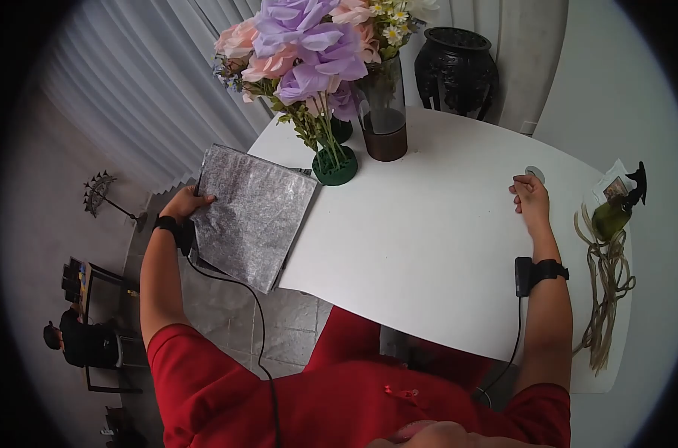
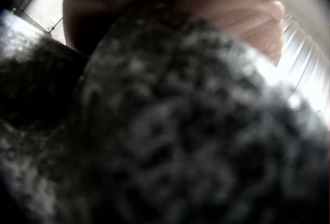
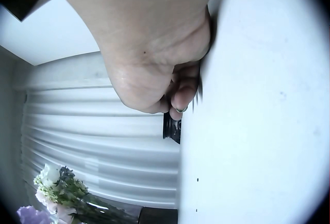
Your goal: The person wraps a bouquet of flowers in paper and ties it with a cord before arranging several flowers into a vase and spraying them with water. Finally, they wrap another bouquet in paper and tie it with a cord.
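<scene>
My left hand [image 1: 183, 204] grips the left edge of a flat pack of silver-grey mottled sheets [image 1: 257, 205], thumb on top. The pack overlaps the left end of the white table [image 1: 398, 239] and juts out past its edge. In the left wrist view the sheets [image 2: 180, 126] fill most of the picture, dark and blurred, below the palm [image 2: 237, 13]. On the right side of the tabletop rests my right hand [image 1: 531, 200], fingers loosely curled and holding nothing, close to a small round grey disc [image 1: 534, 173].
Purple and pink flowers [image 1: 309, 45] stand in a green foam base [image 1: 335, 168], with a dark-bottomed glass vase [image 1: 384, 119] beside it. At the right lie a green spray bottle [image 1: 611, 218] and tan ribbons [image 1: 604, 299]. Behind is a black urn [image 1: 456, 67]. A person [image 1: 88, 336] sits far left.
</scene>
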Action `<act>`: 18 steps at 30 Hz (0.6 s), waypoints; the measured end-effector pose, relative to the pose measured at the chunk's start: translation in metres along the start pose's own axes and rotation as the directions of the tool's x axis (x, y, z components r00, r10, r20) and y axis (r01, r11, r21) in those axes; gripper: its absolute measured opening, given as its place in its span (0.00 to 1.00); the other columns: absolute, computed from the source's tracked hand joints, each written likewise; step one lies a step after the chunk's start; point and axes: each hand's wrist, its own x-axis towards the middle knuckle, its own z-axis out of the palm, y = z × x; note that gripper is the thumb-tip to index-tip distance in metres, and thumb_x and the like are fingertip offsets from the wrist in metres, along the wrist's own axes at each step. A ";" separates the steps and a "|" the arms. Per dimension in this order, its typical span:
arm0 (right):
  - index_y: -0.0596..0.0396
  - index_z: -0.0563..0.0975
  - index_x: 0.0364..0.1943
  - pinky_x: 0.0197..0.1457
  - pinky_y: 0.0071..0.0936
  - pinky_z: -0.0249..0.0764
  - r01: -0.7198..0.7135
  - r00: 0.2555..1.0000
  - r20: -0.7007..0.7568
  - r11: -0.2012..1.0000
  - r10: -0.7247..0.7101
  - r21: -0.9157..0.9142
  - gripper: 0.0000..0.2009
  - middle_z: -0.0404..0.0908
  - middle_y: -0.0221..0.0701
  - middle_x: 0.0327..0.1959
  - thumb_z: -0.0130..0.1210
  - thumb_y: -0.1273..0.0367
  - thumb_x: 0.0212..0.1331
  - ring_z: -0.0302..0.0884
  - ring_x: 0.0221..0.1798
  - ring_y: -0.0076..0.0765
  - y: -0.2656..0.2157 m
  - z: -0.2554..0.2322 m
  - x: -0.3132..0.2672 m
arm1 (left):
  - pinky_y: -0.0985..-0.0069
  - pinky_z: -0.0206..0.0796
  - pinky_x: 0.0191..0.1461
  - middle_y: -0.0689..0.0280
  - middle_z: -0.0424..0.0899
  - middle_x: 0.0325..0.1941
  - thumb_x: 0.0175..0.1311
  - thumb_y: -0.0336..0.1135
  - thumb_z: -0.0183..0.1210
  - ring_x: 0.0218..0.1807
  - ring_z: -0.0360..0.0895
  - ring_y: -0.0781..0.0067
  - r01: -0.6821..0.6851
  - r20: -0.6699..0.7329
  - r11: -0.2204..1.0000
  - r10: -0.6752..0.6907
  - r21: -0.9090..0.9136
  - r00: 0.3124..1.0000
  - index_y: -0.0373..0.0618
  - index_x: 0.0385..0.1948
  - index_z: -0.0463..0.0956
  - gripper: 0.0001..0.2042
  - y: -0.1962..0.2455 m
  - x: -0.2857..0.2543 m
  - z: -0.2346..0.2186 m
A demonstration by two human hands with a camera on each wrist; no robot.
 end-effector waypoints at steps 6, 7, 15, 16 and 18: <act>0.57 0.75 0.41 0.19 0.13 0.63 0.026 1.000 -0.009 0.999 -0.026 0.026 0.08 0.78 0.28 0.29 0.50 0.71 0.60 0.65 0.21 0.14 0.007 0.000 0.004 | 0.74 0.69 0.44 0.63 0.82 0.37 0.53 0.38 0.68 0.37 0.78 0.73 0.064 0.004 0.996 -0.064 0.066 0.998 0.32 0.43 0.76 0.21 -0.033 0.039 0.007; 0.57 0.75 0.41 0.19 0.13 0.63 0.021 1.000 -0.004 1.000 -0.021 0.017 0.08 0.78 0.28 0.29 0.50 0.71 0.60 0.65 0.21 0.14 0.008 -0.001 0.005 | 0.74 0.69 0.44 0.63 0.82 0.37 0.52 0.38 0.68 0.36 0.78 0.73 0.065 -0.011 0.992 -0.064 0.107 0.998 0.32 0.43 0.76 0.21 -0.037 0.043 0.010; 0.58 0.75 0.41 0.19 0.12 0.62 0.026 0.999 -0.027 1.000 -0.025 0.010 0.08 0.77 0.30 0.29 0.51 0.70 0.61 0.65 0.21 0.14 0.009 0.000 0.006 | 0.73 0.67 0.49 0.60 0.82 0.41 0.47 0.38 0.70 0.42 0.77 0.72 0.038 -0.040 0.920 -0.025 0.389 0.999 0.32 0.46 0.74 0.26 -0.048 0.064 0.015; 0.58 0.75 0.41 0.19 0.12 0.62 0.033 0.999 -0.021 0.999 -0.032 0.025 0.08 0.77 0.30 0.29 0.51 0.70 0.61 0.65 0.21 0.14 0.012 -0.002 0.007 | 0.73 0.67 0.51 0.60 0.81 0.44 0.46 0.37 0.70 0.44 0.77 0.72 -0.026 -0.015 0.916 0.035 0.400 0.999 0.33 0.48 0.72 0.27 -0.050 0.066 0.012; 0.58 0.75 0.41 0.19 0.12 0.62 0.042 0.999 -0.019 0.998 -0.041 0.044 0.08 0.77 0.30 0.29 0.51 0.70 0.61 0.65 0.21 0.14 0.013 -0.003 0.007 | 0.73 0.66 0.53 0.59 0.80 0.46 0.45 0.36 0.70 0.47 0.76 0.71 -0.094 0.010 0.907 0.099 0.411 0.995 0.33 0.50 0.71 0.28 -0.052 0.067 0.008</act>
